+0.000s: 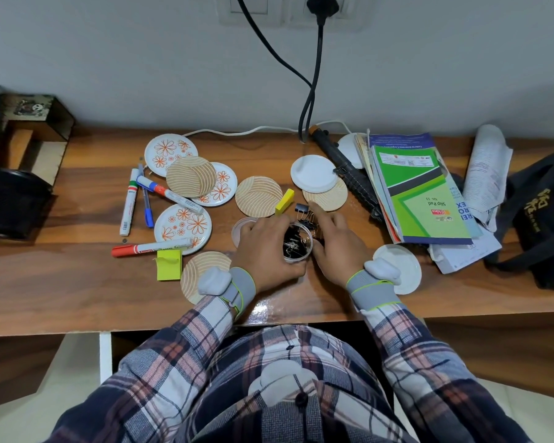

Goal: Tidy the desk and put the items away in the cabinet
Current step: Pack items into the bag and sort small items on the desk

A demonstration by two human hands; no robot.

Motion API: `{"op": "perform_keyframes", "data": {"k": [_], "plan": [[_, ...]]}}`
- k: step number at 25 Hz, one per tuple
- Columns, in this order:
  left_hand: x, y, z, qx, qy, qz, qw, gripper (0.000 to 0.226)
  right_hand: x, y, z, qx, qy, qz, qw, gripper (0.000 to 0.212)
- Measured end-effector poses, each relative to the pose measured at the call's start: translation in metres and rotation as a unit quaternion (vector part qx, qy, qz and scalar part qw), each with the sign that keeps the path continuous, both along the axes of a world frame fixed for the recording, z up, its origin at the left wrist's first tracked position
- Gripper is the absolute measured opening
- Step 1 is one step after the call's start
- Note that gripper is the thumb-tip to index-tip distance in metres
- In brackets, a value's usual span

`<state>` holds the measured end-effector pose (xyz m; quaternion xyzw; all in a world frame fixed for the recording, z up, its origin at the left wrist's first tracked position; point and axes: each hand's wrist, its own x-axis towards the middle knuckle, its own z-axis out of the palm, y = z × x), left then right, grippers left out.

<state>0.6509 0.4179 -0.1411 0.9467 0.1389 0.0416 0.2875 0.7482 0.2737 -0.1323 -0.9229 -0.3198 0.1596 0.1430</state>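
The left hand point(263, 247) curled round a small clear tub point(296, 247) of binder clips, steadying it mouth-up on the wooden desk point(77, 276), apparently so more could go in. The right hand point(336, 241) lay just beside it, fingers loosely stretched onto the loose binder clips point(305, 212), plainly gripping none; the tub's lid point(237, 230) lay off at its left.

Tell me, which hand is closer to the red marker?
Left. The left hand grips a little tub to the right of the red marker; the right hand lies beyond that tub, farther from the marker.
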Motion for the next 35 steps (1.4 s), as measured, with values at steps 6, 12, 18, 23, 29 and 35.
{"op": "perform_keyframes", "data": {"k": [6, 12, 18, 23, 29, 35], "plan": [[0.0, 0.0, 0.0, 0.0, -0.001, 0.001, 1.0, 0.071, 0.0, 0.005, -0.001, -0.024, -0.042, 0.0, 0.999, 0.04], [0.001, -0.001, 0.002, -0.004, 0.005, 0.005, 1.0, 0.073, -0.006, 0.004, -0.002, -0.005, -0.074, -0.013, 0.997, 0.026], [0.0, -0.002, 0.003, -0.002, 0.006, 0.007, 1.0, 0.073, -0.005, 0.003, -0.001, 0.041, -0.043, -0.061, 0.996, 0.017], [0.0, -0.001, 0.002, -0.002, 0.017, 0.004, 1.0, 0.076, -0.003, -0.002, 0.015, 0.098, -0.022, -0.09, 0.991, 0.013], [0.0, -0.002, 0.002, 0.001, 0.015, 0.004, 1.0, 0.075, -0.018, -0.004, 0.049, 0.222, -0.018, -0.025, 0.975, 0.008], [-0.002, -0.002, 0.003, -0.043, -0.015, 0.009, 0.999, 0.058, -0.031, 0.006, 0.048, 0.168, 0.056, 0.063, 0.982, 0.027]]}}
